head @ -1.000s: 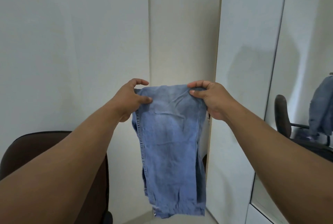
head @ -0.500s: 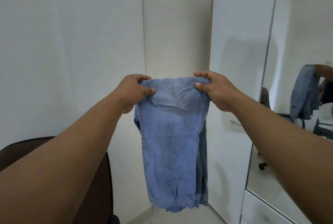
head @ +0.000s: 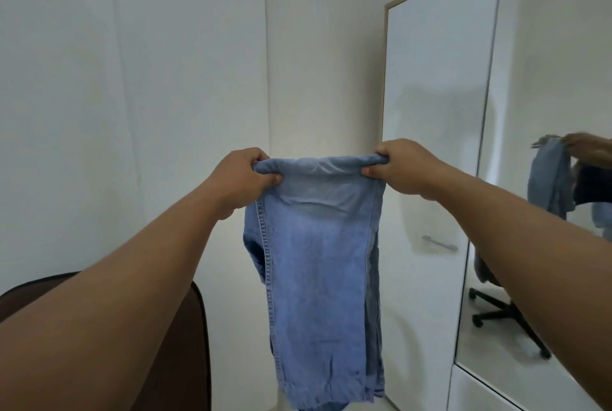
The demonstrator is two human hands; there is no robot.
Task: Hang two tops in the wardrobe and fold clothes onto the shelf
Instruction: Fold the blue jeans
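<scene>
Head view, looking out along two bare forearms stretched forward at chest height; between them hangs a pair of light blue jeans [head: 318, 265], folded lengthwise so the cloth drops as one long, narrow panel, soft and faded, paler near the top and creased into shallow horizontal wrinkles just under the upper edge; a raised double-stitched seam runs down its left side, and the hems bunch in rumpled folds at the bottom, above the pale floor. The left hand [head: 240, 180] grips the top left corner, fingers curled over the rolled edge with the thumb pressed against the front of the denim; the right hand [head: 402, 167] grips the top right corner the same way, fingers clamped round a tight twist of cloth, so the upper edge is pulled fairly taut between the two fists. The jeans hang in the air in front of a plain white wall corner, touching nothing else that I can see. At lower left the rounded back of a dark brown chair [head: 185, 344] shows, matte and smooth, partly hidden behind the left forearm. To the right stands the wardrobe [head: 437, 86], its glossy white door flat and edged in pale wood, with a slim brushed-metal handle [head: 438, 242] set low; beside it a tall mirror panel [head: 543, 63] gives back the denim, an arm and the black star base of an office chair.
</scene>
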